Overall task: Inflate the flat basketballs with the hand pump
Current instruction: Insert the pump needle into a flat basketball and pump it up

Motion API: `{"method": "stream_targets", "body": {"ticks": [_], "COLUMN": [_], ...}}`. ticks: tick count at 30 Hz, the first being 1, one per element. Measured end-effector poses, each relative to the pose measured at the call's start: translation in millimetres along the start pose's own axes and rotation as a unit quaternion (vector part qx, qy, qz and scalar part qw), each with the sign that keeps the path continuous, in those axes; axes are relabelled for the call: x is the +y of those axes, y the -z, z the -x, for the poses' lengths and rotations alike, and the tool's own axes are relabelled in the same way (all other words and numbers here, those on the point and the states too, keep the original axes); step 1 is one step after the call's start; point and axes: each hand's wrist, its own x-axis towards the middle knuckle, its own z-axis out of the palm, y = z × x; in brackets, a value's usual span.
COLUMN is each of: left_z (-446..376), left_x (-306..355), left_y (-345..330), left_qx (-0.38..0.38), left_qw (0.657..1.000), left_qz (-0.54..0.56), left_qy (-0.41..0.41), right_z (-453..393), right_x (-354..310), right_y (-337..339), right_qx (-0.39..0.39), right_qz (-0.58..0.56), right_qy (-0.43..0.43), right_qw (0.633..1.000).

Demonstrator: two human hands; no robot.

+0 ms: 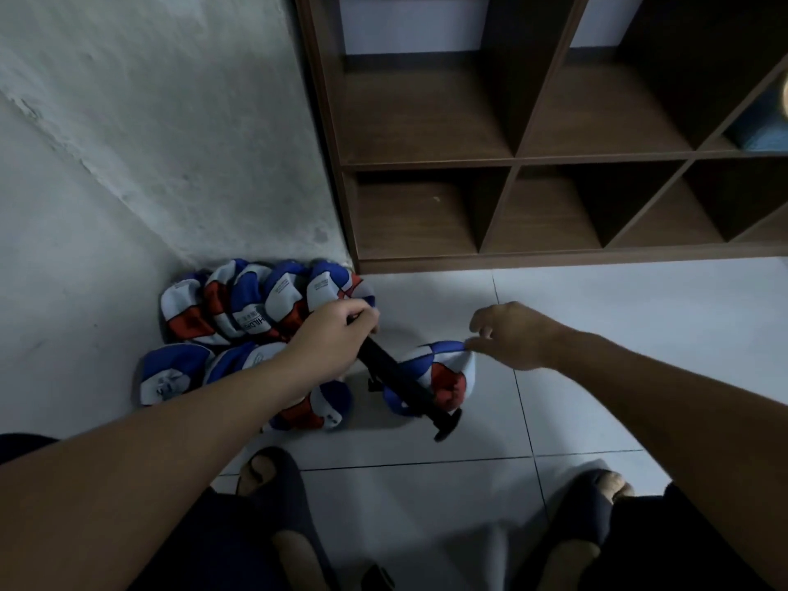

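A heap of flat blue, white and red basketballs lies on the tiled floor in the corner by the wall. One flat basketball lies apart, to the right of the heap. My left hand grips the upper end of a black hand pump, which slants down to the right across that ball, its T-shaped end near the floor. My right hand pinches the top edge of the separate ball with its fingertips.
A brown wooden cubby shelf stands on the floor behind the balls, with a blue item in a cubby at the far right. A rough white wall is at the left. My feet in dark slippers are at the bottom.
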Motion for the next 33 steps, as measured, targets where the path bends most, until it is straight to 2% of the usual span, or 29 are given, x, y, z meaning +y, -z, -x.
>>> {"method": "stream_targets", "body": {"ticks": [2, 4, 6, 7, 9, 10, 12, 14, 16, 18, 20, 27, 29, 33], "left_z": [-4, -8, -12, -14, -15, -14, -9, -2, 1, 1, -1, -15, -17, -21], "left_x": [4, 7, 7, 6, 6, 6, 8, 7, 11, 13, 14, 12, 3, -8], "left_y": [-1, -1, 2, 4, 10, 12, 18, 21, 19, 13, 5, -8, -2, 14], "left_qx": [0.017, 0.032, 0.045, 0.046, 0.028, 0.007, -0.046, -0.067, -0.074, -0.082, -0.082, -0.144, -0.153, -0.151], "left_qw": [1.000, 0.999, 0.995, 0.991, 0.983, 0.985, 0.996, 0.971, 0.948, 0.934, 0.924, 0.941, 0.946, 0.961], "left_qz": [0.004, 0.019, 0.057, 0.086, 0.128, 0.114, -0.047, -0.228, -0.291, -0.295, -0.300, -0.249, -0.239, -0.201], "left_qy": [0.008, 0.030, 0.072, 0.096, 0.126, 0.127, 0.066, -0.025, -0.109, -0.182, -0.220, -0.180, -0.159, -0.116], "right_z": [21, 44, 61, 65, 66, 65, 64, 62, 58, 55, 54, 47, 45, 37], "right_x": [-19, -41, -58, -64, -69, -68, -64, -60, -58, -58, -59, -66, -63, -40], "right_y": [13, 22, 24, 23, 23, 23, 27, 30, 29, 25, 22, 12, 15, 24], "right_qx": [-0.034, -0.108, -0.158, -0.157, -0.101, -0.059, 0.029, 0.089, 0.109, 0.102, 0.100, 0.084, 0.124, 0.241], "right_qz": [-0.140, -0.282, -0.345, -0.354, -0.369, -0.376, -0.378, -0.382, -0.371, -0.376, -0.385, -0.398, -0.398, -0.389], "right_qy": [0.003, 0.016, 0.046, 0.062, 0.064, 0.053, 0.030, 0.016, 0.020, 0.024, 0.023, 0.035, 0.007, -0.100], "right_qw": [0.990, 0.953, 0.924, 0.920, 0.922, 0.923, 0.925, 0.920, 0.922, 0.921, 0.917, 0.913, 0.909, 0.884]}}
